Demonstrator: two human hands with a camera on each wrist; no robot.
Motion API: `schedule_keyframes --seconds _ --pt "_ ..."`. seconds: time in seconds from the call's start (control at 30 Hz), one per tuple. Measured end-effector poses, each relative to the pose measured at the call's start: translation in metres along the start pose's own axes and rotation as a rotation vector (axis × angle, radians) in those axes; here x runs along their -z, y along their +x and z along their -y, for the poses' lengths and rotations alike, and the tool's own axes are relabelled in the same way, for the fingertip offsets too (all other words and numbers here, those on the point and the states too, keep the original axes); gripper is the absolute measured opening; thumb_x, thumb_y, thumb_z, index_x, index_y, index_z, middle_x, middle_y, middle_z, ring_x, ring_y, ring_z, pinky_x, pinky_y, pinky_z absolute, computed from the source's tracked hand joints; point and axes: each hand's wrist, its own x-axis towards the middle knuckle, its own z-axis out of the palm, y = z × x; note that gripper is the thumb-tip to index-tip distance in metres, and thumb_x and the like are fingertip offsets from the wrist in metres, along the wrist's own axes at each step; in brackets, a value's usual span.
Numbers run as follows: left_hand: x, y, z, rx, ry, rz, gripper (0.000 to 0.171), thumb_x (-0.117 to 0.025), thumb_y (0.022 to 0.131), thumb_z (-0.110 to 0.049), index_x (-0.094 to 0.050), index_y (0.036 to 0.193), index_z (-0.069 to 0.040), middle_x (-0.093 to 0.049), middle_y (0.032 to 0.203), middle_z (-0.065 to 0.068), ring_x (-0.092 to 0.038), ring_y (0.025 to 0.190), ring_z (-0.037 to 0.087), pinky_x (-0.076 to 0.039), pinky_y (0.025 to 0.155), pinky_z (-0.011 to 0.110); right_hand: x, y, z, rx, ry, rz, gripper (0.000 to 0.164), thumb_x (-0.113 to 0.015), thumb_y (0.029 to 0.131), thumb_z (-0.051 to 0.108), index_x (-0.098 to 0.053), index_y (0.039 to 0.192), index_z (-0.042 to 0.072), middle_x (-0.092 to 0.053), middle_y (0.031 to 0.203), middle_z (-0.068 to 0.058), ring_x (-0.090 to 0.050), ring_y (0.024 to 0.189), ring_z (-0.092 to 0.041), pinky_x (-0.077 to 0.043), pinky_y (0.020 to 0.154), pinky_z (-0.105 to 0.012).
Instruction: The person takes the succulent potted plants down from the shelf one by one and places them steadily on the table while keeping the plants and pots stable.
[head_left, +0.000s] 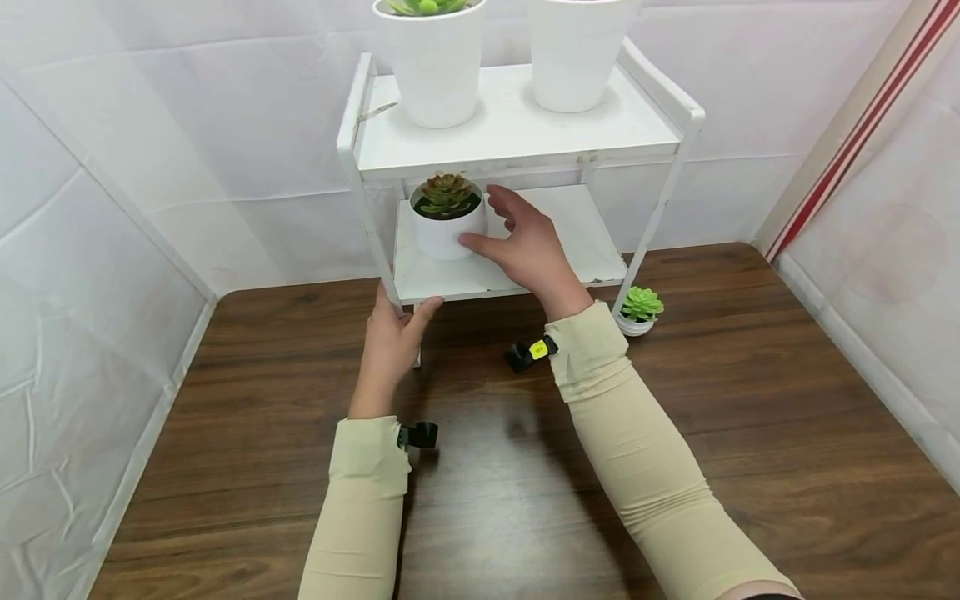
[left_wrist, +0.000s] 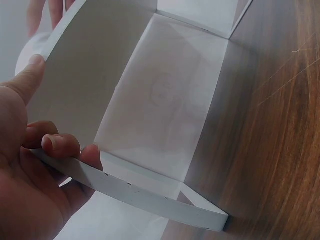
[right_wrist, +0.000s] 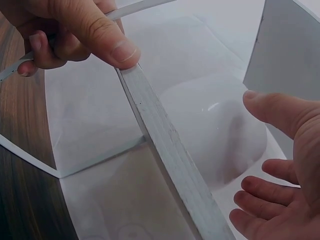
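Note:
A white two-tier shelf (head_left: pixel 517 158) stands on the wooden table, and my left hand (head_left: pixel 387 346) grips its front left leg. In the left wrist view, the left fingers (left_wrist: pixel 60 145) curl round that leg while the thumb presses the lower board's edge. A low white pot (head_left: pixel 448 237) with a reddish-green succulent (head_left: pixel 447 196) sits on the left of the lower board. Beside it is my right hand (head_left: pixel 528 246), thumb and fingers spread at the pot's right side. Whether the thumb touches the pot (right_wrist: pixel 215 130) I cannot tell.
Two tall white pots stand on the top board, the left one (head_left: pixel 435 67) holding a green plant, the right one (head_left: pixel 573 54) cut off by the frame. Near the right front leg is a small green succulent (head_left: pixel 641 305) in a white pot. White sheeting (head_left: pixel 225 125) hangs behind.

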Motion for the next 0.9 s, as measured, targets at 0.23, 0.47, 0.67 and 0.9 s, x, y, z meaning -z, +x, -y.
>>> schedule_keyframes --seconds 0.23,0.47,0.67,0.9 --pt "0.0 -0.0003 0.0011 -0.009 -0.003 0.004 0.082 -0.062 0.088 -0.055 -0.023 0.151 -0.019 -0.048 0.142 0.015 -0.058 0.121 0.028 -0.051 0.096 0.047 -0.001 0.0032 -0.0001 -0.02 -0.018 0.009 0.085 -0.076 0.081 0.045 -0.036 0.15 0.016 -0.047 0.148 -0.007 -0.044 0.136 -0.022 -0.039 0.11 -0.037" --pt "-0.0007 -0.0023 -0.0011 -0.007 -0.008 0.005 0.082 -0.062 0.088 -0.055 -0.023 0.151 -0.019 -0.05 0.14 0.014 -0.059 0.118 0.027 -0.051 0.094 0.046 -0.0011 0.0048 0.0006 -0.05 -0.018 0.027 0.087 -0.076 0.08 0.047 -0.033 0.151 0.019 -0.044 0.15 -0.006 -0.042 0.138 -0.023 -0.039 0.11 -0.04" --pt "-0.0015 -0.0023 -0.0018 -0.006 -0.004 0.008 0.081 -0.061 0.088 -0.056 -0.024 0.15 -0.02 -0.054 0.135 0.013 -0.062 0.107 0.025 -0.052 0.089 0.044 -0.0018 0.0069 0.0026 -0.059 -0.033 0.037 0.09 -0.076 0.079 0.048 -0.031 0.152 0.02 -0.045 0.15 -0.006 -0.041 0.139 -0.023 -0.039 0.11 -0.041" --pt "-0.0019 -0.0031 -0.0027 -0.004 -0.011 0.009 0.082 -0.062 0.088 -0.054 -0.023 0.151 -0.018 -0.051 0.139 0.014 -0.061 0.116 0.027 -0.051 0.093 0.046 -0.0032 0.0088 0.0027 -0.089 -0.037 0.054 0.094 -0.076 0.078 0.052 -0.029 0.153 0.023 -0.043 0.151 -0.003 -0.039 0.14 -0.021 -0.038 0.11 -0.04"
